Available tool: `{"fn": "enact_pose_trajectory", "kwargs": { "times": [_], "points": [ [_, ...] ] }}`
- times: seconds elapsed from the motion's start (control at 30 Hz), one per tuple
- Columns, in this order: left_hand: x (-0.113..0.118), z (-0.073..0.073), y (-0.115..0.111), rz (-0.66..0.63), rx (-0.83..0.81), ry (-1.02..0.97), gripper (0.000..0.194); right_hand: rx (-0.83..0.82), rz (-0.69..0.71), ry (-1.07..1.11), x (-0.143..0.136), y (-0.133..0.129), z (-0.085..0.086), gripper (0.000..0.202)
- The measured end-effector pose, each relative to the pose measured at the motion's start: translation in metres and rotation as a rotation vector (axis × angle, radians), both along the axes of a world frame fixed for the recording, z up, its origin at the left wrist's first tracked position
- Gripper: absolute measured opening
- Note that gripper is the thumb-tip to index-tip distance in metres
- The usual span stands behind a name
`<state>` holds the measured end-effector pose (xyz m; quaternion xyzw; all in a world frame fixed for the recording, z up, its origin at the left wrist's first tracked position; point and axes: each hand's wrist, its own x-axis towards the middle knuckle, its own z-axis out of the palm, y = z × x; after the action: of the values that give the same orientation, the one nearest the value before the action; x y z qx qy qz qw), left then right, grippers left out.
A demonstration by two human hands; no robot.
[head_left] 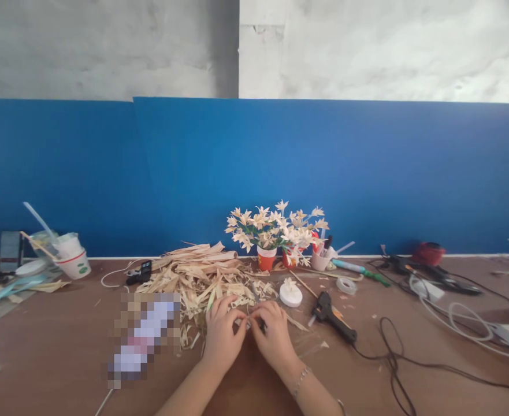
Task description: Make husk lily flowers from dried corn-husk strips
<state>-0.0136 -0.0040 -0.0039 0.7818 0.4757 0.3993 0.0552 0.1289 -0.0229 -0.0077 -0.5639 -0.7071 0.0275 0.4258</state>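
Observation:
My left hand [225, 330] and my right hand [271, 330] meet at their fingertips over the near middle of the brown table. The fingers of both are pinched together; whatever lies between them is too small to make out. Just beyond the hands spreads a heap of pale dry husk strips [202, 271]. Cream flowers [260, 222] stand in a red paper cup [266, 260] behind them. To the right of my right hand lie a round white lid [290, 294] with a pale flower on it and a black glue gun [333, 318].
A blurred-out object [144, 341] lies left of my hands. At the right are a tape roll [346, 285], black cables [393, 355] and white cords [466, 329]. A white cup [74, 263] and a phone [10, 252] stand at the far left before the blue partition [193, 162].

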Motion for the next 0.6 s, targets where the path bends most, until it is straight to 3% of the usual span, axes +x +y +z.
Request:
{"fn": "enact_pose_trajectory", "kwargs": {
  "times": [0.27, 0.6],
  "points": [
    [-0.0014, -0.001, 0.0013, -0.057, 0.005, 0.038, 0.014, -0.011, 0.051, -0.086, -0.0014, -0.0033, 0.0041, 0.013],
    [0.0029, 0.0006, -0.0029, 0.064, 0.003, 0.041, 0.015, 0.019, -0.115, -0.103, -0.0057, -0.0005, -0.0007, 0.015]
  ]
}}
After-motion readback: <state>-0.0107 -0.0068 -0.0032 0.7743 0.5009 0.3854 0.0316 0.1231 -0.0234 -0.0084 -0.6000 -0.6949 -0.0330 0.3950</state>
